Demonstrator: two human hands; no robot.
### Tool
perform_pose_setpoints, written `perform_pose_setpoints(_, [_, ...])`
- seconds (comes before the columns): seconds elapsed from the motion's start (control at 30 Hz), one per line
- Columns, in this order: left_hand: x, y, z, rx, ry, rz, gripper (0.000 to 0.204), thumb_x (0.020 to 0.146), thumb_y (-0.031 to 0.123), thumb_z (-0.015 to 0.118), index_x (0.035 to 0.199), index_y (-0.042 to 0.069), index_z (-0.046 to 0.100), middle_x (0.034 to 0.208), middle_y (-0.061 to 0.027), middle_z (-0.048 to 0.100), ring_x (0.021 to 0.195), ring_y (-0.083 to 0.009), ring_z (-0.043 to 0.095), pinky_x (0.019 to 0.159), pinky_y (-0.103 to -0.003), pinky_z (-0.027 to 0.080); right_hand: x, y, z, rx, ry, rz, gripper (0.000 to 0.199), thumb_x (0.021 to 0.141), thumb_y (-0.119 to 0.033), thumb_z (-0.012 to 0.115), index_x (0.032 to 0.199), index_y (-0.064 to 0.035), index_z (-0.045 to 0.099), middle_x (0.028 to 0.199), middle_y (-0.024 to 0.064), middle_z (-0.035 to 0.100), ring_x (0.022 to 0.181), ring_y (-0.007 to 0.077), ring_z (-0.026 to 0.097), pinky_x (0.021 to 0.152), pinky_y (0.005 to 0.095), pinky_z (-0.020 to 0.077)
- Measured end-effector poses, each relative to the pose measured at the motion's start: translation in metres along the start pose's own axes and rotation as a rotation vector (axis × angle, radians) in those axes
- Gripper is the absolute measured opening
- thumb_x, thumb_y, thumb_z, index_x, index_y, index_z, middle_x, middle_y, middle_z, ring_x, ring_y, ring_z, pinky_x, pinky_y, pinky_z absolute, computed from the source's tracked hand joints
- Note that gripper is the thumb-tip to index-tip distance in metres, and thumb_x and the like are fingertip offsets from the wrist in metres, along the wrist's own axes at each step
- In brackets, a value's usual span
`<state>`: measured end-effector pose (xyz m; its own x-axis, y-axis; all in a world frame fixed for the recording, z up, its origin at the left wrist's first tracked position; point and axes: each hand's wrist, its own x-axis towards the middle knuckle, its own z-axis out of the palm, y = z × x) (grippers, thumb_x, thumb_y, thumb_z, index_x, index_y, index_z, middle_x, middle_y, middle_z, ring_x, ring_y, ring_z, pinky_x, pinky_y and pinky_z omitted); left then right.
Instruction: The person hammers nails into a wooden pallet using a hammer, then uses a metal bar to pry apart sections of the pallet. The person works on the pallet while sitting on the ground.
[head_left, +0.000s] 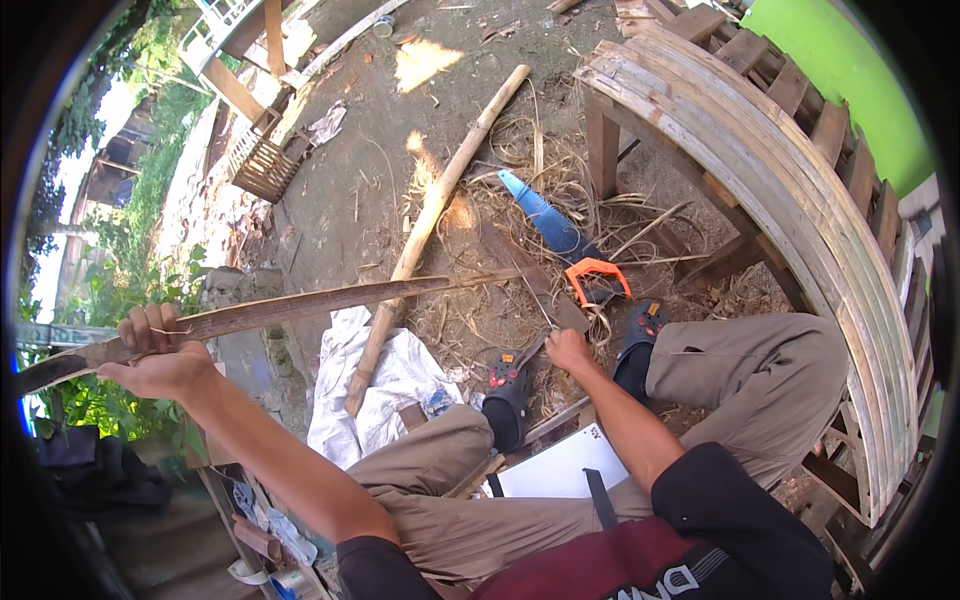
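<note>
My left hand (165, 360) is wrapped round one end of a long split bamboo strip (300, 304). The strip runs rightward across the view, its far tip close to the blade of a machete (528, 275). That blade is broad and rust-brown, and my right hand (570, 351) is closed at its near end; the handle is mostly hidden by the fingers. Whether blade and strip touch, I cannot tell. Just beyond, a handsaw (548, 218) with a blue blade and orange handle lies on the ground among curled shavings (500, 180).
A pale round pole (450, 185) lies on the dirt, one end on a white sack (335, 385). At the right stands a wooden bench (735, 110) bearing long slats. A slatted crate (265, 165) sits far left. My shod feet (507, 395) are near the blade.
</note>
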<state>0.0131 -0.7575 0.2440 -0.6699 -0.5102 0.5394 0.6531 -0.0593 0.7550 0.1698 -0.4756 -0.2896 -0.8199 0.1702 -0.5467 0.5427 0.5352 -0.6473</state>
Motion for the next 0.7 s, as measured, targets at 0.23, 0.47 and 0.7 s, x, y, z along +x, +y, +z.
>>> perform_pose_setpoints(0.23, [-0.012,0.020,0.006,0.070,-0.130,0.014,0.066,0.100,0.072,0.019,0.072,0.013,0.027,0.067,-0.0006,0.022,0.058,-0.0145,0.019,0.053,-0.032,0.018,-0.063,-0.172,-0.049,0.348,0.033,-0.357,0.027,0.089,-0.024,0.068,0.089,0.0025,0.068,0.081,0.0269,0.070,0.083,0.0453,0.070,0.078,0.0516,0.0554])
perform_pose_setpoints(0.47, [-0.022,0.022,0.014,0.135,-0.063,0.061,0.066,0.100,0.071,0.016,0.073,0.012,0.028,0.067,-0.0021,0.022,0.057,-0.0157,0.020,0.052,-0.031,0.018,-0.013,-0.065,-0.019,0.198,0.051,-0.069,0.027,0.084,-0.021,0.071,0.094,0.0031,0.067,0.088,0.0285,0.070,0.088,0.0466,0.070,0.078,0.0514,0.0557])
perform_pose_setpoints(0.7, [-0.019,0.020,0.014,0.156,-0.084,0.040,0.067,0.100,0.071,0.018,0.073,0.011,0.029,0.067,-0.0023,0.023,0.057,-0.0162,0.020,0.053,-0.031,0.019,-0.030,-0.104,-0.021,0.133,0.148,-0.373,0.025,0.083,-0.022,0.068,0.095,-0.0016,0.074,0.087,0.0289,0.071,0.086,0.0469,0.071,0.079,0.0531,0.0567])
